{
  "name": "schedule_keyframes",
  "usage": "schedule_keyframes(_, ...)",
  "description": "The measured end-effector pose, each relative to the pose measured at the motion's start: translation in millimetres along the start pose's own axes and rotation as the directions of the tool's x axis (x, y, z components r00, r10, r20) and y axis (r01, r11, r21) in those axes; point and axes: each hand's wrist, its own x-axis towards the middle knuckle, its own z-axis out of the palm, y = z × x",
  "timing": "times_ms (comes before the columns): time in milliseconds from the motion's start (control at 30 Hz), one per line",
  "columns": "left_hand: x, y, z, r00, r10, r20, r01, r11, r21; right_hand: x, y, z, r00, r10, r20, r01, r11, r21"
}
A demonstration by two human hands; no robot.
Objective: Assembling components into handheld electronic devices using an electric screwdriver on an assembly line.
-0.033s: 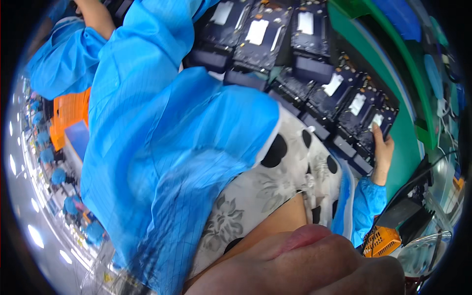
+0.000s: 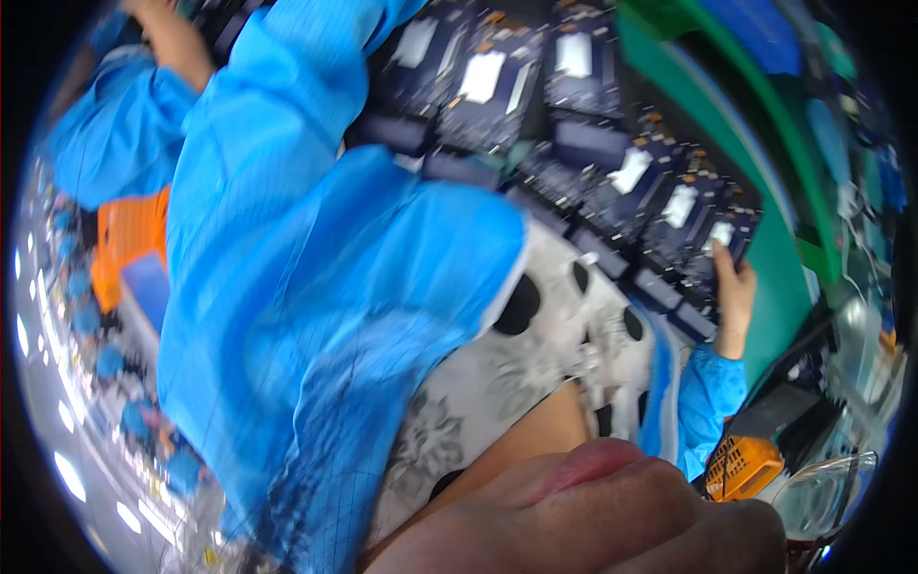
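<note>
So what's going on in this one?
Someone in a blue smock has their right hand on the rightmost dark electronic unit, one digit by its white patch; whether it grips is unclear. More dark units lie close together to its left. The left hand is out of view, its sleeve running off the top. At upper left, another person's forearm shows.

The left sleeve (image 2: 287,72) is cut off near twelve o'clock, so I can't see the left hand. Boards (image 2: 696,231) blur at two o'clock.
</note>
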Motion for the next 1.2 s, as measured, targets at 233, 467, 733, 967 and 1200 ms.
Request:
schedule_keyframes(233, 60.8, 138.6, 49.2, 0.896, 0.372, -0.241, -0.362, 0.928, 0.085, 20.0, 19.4, 1.6, 0.996, -0.049, 0.08, 0.036, 0.986, 0.163)
schedule_keyframes(467, 101.0, 158.9, 102.1, 0.782, 0.564, -0.264, -0.43, 0.796, 0.427, 20.1, 26.9, -9.3, 0.998, -0.044, 0.051, 0.031, 0.974, 0.224)
schedule_keyframes(733, -134.7, 54.2, -42.0, 0.983, -0.095, -0.158, 0.179, 0.694, 0.697, -6.5, 37.2, 3.2, 0.998, 0.002, 0.062, -0.026, 0.92, 0.391)
schedule_keyframes(967, -333.1, -54.3, 0.3, 0.805, -0.505, -0.311, 0.592, 0.723, 0.357, -15.9, 31.1, 5.8, 0.991, -0.094, 0.1, 0.055, 0.94, 0.336)
schedule_keyframes(1200, -365.0, -85.5, 48.0, 0.707, -0.613, -0.352, 0.527, 0.789, -0.316, -35.6, 30.3, 5.0, 0.981, -0.189, 0.047, 0.175, 0.959, 0.222)
